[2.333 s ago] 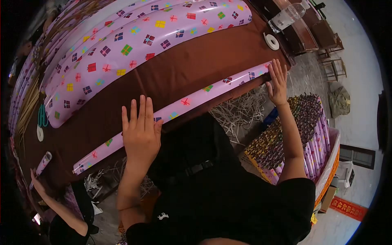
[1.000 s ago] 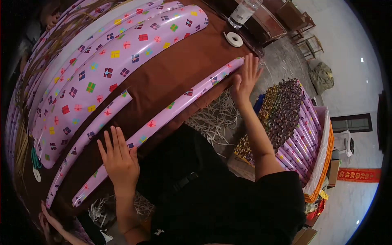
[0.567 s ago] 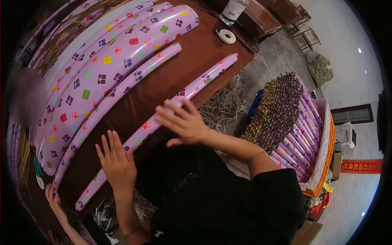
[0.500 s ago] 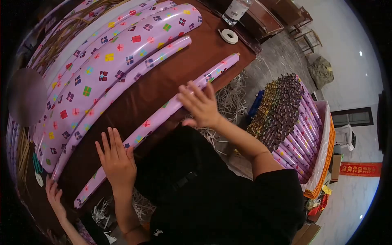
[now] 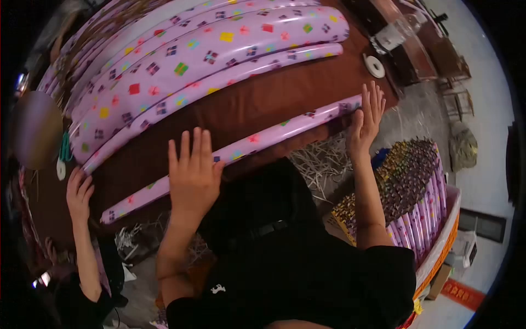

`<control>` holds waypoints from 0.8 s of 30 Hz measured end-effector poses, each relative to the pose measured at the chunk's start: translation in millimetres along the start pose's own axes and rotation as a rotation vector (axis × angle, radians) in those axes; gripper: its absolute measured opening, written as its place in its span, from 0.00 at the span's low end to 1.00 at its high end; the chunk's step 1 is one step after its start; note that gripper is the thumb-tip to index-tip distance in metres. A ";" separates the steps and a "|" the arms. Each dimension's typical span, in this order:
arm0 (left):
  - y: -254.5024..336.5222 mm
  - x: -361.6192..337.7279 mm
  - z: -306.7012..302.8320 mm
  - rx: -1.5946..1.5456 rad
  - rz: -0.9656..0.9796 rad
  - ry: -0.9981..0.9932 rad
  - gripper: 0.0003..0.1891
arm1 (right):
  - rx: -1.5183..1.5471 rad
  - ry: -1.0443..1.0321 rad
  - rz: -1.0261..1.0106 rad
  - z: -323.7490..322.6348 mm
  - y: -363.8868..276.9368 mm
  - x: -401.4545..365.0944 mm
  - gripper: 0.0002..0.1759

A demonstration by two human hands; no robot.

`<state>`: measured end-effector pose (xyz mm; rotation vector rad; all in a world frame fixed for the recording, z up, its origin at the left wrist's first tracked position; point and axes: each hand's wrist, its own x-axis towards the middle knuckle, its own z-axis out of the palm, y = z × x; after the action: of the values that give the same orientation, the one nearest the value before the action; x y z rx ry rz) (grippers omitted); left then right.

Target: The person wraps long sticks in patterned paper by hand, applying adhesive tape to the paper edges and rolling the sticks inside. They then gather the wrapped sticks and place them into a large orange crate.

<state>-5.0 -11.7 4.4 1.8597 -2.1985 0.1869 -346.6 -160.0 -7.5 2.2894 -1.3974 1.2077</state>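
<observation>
A thin tube rolled in pink gift-print wrapping paper [image 5: 285, 130] lies across the table near its front edge. My left hand [image 5: 194, 178] is over the left half of this tube, fingers stretched out and palm down. At the tube's right end, my right hand [image 5: 366, 120] has its fingers extended, its side against or just over the end. Neither hand grips anything. Behind the tube are a large loose roll of the same paper [image 5: 219, 57] and a narrower rolled edge [image 5: 213, 90]. Another person's hand [image 5: 80, 192] touches that narrower roll's left end.
A white tape roll [image 5: 375, 67] and a clear bottle [image 5: 388, 38] sit on the table's right. Green-handled scissors [image 5: 66, 147] lie at left. Finished tubes [image 5: 422, 219] fill an orange-rimmed basket [image 5: 445, 255] on my right. Shredded paper strips [image 5: 320, 162] cover the floor.
My right hand has slid along the tube to its right end. My left hand stays over the left half, fingers flat. The view has turned, so the table appears shifted.
</observation>
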 end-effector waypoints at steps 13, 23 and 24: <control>37.7 4.2 6.7 -0.053 -0.401 0.177 0.33 | -0.026 -0.226 -0.124 44.5 -107.8 -21.9 0.16; -22.1 -58.4 -7.8 0.085 -0.645 0.204 0.31 | -0.067 -0.300 -0.146 45.2 -99.4 -15.7 0.17; -30.7 -67.4 -8.7 0.127 -0.690 0.215 0.31 | -0.063 -0.304 -0.147 45.9 -98.5 -15.2 0.17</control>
<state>36.3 49.2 -7.8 2.4085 -1.3346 0.3705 -245.1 -122.4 -25.4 2.5594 -1.3056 0.7868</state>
